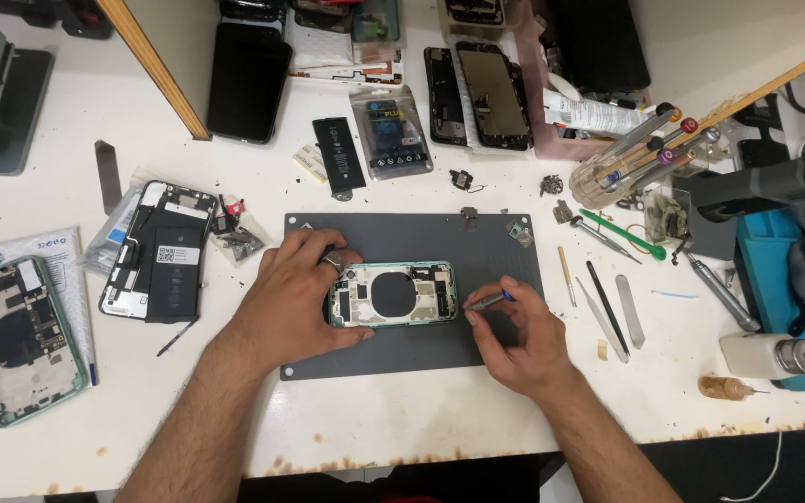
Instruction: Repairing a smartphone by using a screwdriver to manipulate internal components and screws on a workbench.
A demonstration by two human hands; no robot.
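Centrally, the opened green phone shell lay on the grey mat, likely light, rigid, fragile inside, best held by its edges. Left hand clasped its end; right hand pinched a small screwdriver at its side.

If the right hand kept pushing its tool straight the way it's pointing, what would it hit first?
The right hand aims its small tool leftward, so it would likely meet the right edge of the opened green phone shell on the grey mat; the tip looks about there already.

Left hand steadies green phone shell on grey mat; right hand pokes its edge with screwdriver.
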